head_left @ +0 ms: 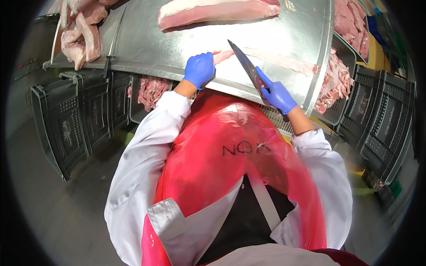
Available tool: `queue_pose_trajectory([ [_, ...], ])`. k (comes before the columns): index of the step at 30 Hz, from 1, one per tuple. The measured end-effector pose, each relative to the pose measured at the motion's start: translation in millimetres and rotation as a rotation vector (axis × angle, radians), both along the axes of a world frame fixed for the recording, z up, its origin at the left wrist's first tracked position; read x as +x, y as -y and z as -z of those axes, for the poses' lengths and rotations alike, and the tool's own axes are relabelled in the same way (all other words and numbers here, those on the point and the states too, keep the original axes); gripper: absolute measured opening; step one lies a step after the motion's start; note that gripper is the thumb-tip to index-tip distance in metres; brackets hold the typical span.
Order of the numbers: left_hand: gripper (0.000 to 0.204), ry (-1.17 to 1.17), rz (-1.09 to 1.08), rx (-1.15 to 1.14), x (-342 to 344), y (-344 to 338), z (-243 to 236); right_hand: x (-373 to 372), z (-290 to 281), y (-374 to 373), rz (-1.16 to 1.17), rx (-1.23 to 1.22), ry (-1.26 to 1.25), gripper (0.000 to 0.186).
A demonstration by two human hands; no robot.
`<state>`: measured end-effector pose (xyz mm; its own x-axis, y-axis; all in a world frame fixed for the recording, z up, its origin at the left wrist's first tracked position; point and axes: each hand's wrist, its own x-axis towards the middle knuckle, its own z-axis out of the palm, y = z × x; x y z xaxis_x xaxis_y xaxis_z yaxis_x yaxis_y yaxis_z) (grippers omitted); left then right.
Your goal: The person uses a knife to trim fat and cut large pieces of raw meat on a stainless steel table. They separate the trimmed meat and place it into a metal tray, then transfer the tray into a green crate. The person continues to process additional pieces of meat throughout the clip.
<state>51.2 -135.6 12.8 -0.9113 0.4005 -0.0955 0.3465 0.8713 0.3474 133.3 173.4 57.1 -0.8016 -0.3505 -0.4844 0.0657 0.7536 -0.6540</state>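
Observation:
A steel work table [133, 35] spans the upper part of the head view. My left hand [199, 68], in a blue glove, is closed on the left end of a pale pink strip of meat [288, 61] near the table's front edge. My right hand [277, 95], also blue-gloved, grips a long knife [244, 60], blade pointing up and left across the strip. A long pink piece of meat with white fat [217, 14] lies beyond them. Whether the blade touches the strip I cannot tell.
Raw meat pieces [82, 35] pile at the table's left beside a thin steel rod with a dark handle [108, 65]. Bins of trimmings [148, 93] sit below and at right [333, 80], with another meat pile [350, 24] behind. Black crates [60, 122] stand on both sides.

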Motion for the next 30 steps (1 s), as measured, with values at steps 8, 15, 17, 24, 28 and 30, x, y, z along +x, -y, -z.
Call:
queue_pose_trajectory([
  [8,0.017,0.125,0.209,0.249,6.2,-49.4,-27.9,-64.4,36.8,37.5,-0.108,0.094,-0.288,0.077],
  [15,0.026,-0.108,-0.179,0.509,-87.3,42.7,-7.1,-36.1,21.9,2.8,-0.138,0.192,-0.103,0.079],
  [17,0.025,-0.102,-0.3,0.471,-89.9,78.5,-24.9,-16.6,17.1,-14.9,-0.156,0.231,-0.088,0.081],
  [24,0.039,0.049,-0.696,0.181,-19.3,267.6,-44.2,36.1,27.6,-89.4,0.766,-0.418,-0.035,0.071],
  [28,0.056,-0.275,-0.434,-0.505,-16.8,237.2,-49.0,-23.3,33.3,-97.1,1.227,-0.786,-0.235,0.082],
  [30,0.058,-0.473,-0.198,-0.447,-26.4,200.1,-26.7,-60.7,39.9,-99.7,1.345,-0.875,-0.306,0.084],
])
